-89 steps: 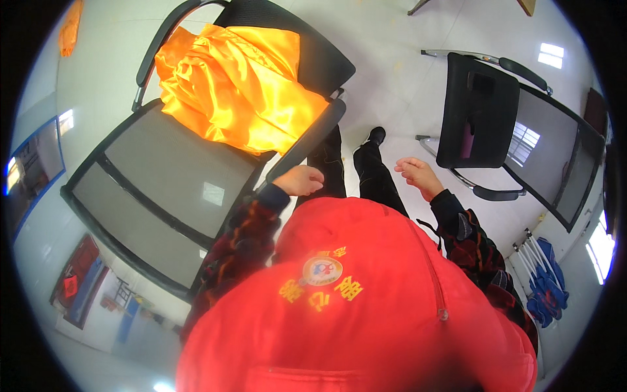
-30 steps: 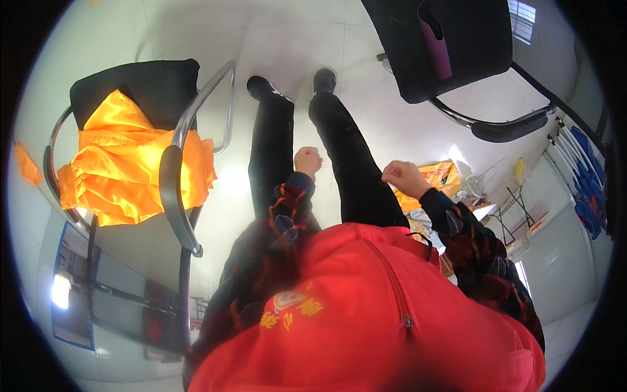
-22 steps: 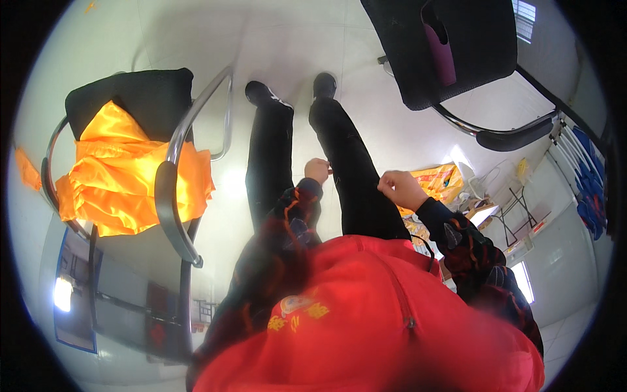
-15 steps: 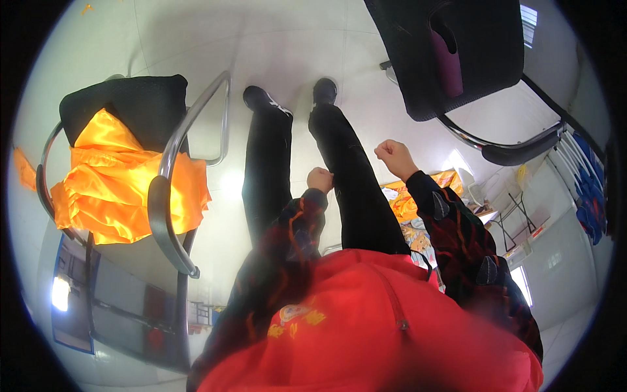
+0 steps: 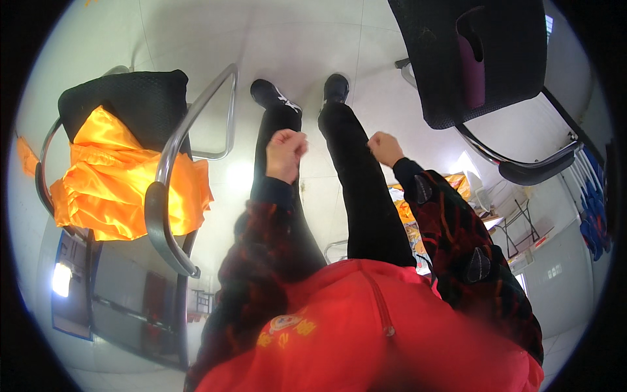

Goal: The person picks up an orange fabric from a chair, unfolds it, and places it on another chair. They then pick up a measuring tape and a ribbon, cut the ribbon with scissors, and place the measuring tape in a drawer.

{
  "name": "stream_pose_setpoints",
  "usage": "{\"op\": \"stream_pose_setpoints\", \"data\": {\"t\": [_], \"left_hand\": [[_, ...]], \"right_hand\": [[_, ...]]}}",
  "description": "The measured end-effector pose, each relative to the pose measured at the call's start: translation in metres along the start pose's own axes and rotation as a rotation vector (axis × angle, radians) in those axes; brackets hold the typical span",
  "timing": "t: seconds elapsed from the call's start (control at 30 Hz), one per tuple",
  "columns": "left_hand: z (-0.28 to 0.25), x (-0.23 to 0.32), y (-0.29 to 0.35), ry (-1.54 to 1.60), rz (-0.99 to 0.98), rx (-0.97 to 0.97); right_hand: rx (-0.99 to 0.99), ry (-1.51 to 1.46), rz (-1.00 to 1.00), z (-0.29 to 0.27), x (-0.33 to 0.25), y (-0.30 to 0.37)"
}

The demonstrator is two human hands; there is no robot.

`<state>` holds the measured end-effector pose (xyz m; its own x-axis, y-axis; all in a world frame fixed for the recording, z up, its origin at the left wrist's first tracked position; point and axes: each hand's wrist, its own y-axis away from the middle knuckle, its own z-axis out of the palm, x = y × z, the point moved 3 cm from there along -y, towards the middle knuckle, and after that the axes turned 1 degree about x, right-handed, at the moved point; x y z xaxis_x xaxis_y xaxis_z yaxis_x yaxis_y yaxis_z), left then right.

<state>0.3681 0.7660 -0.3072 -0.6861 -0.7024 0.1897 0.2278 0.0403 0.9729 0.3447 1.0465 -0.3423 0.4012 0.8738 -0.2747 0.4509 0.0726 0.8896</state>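
Observation:
My left hand (image 5: 285,155) is held in front of my left trouser leg, its fingers curled together and nothing showing between them. Beside my right thigh, my right hand (image 5: 385,149) is closed too, with no object sticking out of it. The hands are apart from each other. Both arms wear dark patterned sleeves, and a red apron (image 5: 366,307) with a zip covers my front. Farther left, an orange satin cloth (image 5: 124,183) lies draped over a black chair (image 5: 157,98) with metal armrests. Neither hand touches the cloth or the chair.
Another black chair (image 5: 496,59) stands at the far right, with a purple item (image 5: 471,78) on it. My dark shoes (image 5: 336,88) are on the pale floor (image 5: 215,39). More orange fabric (image 5: 457,186) lies beyond my right forearm. Blue items (image 5: 593,215) hang at the right edge.
My left hand has moved up and to the left, away from my right leg. My right hand has drawn slightly left. The right-hand chair has shifted rightward in view.

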Motion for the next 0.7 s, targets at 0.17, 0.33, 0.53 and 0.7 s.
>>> {"op": "stream_pose_setpoints", "data": {"t": [0.17, 0.33, 0.53, 0.7], "left_hand": [[-0.038, 0.054, -0.025, -0.178, 0.115, 0.117], [-0.078, 0.044, -0.060, -0.647, 0.185, 0.147], [-0.072, -0.009, -0.086, -1.395, 0.237, -0.206], [-0.054, -0.037, -0.097, -1.816, 0.298, -0.405]], "right_hand": [[0.012, -0.542, 0.125, -0.038, -0.011, -0.022], [-0.090, -0.825, 0.181, -0.049, -0.041, -0.020], [-0.188, -0.786, 0.193, -0.024, -0.058, -0.014], [-0.288, -0.733, 0.164, -0.001, -0.061, 0.000]]}}
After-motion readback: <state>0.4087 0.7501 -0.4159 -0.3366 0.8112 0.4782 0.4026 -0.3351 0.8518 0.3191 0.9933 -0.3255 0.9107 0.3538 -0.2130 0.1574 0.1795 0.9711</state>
